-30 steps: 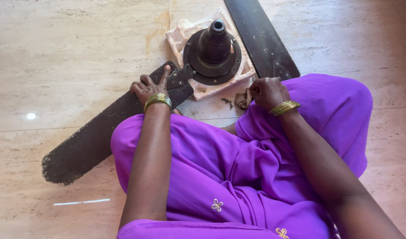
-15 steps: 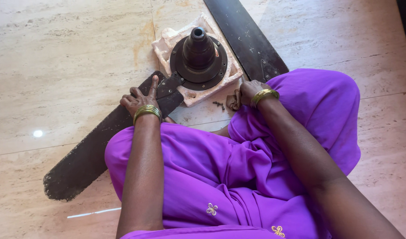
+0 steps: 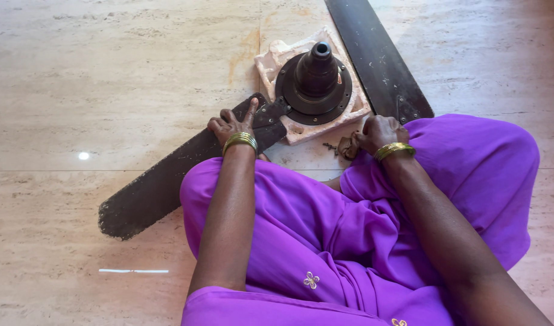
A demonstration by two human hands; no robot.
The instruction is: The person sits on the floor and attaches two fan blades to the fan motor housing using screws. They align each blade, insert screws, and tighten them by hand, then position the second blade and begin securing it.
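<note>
I sit on the floor in purple clothing. My left hand (image 3: 231, 125) lies flat on a dark ceiling-fan blade (image 3: 159, 184), fingers spread, the index finger pointing at the blade's metal bracket (image 3: 269, 118) where it meets the fan motor (image 3: 316, 81). The dark round motor rests on a whitish foam block (image 3: 275, 55). My right hand (image 3: 378, 131) is curled, its fingers closed on a small brown rag (image 3: 347, 147) on the floor just in front of my knee. A few small dark screws (image 3: 331, 145) lie beside the rag.
A second dark blade (image 3: 379, 60) runs from the motor up to the frame's top edge, its near end beside my right knee. The beige marble floor (image 3: 108, 72) stretches to the left. My purple-clad legs (image 3: 325, 229) fill the lower middle.
The view has shifted, so everything sits further right. My right hand has drawn the rag a little closer to the motor's base. My left hand stays pressed on the blade.
</note>
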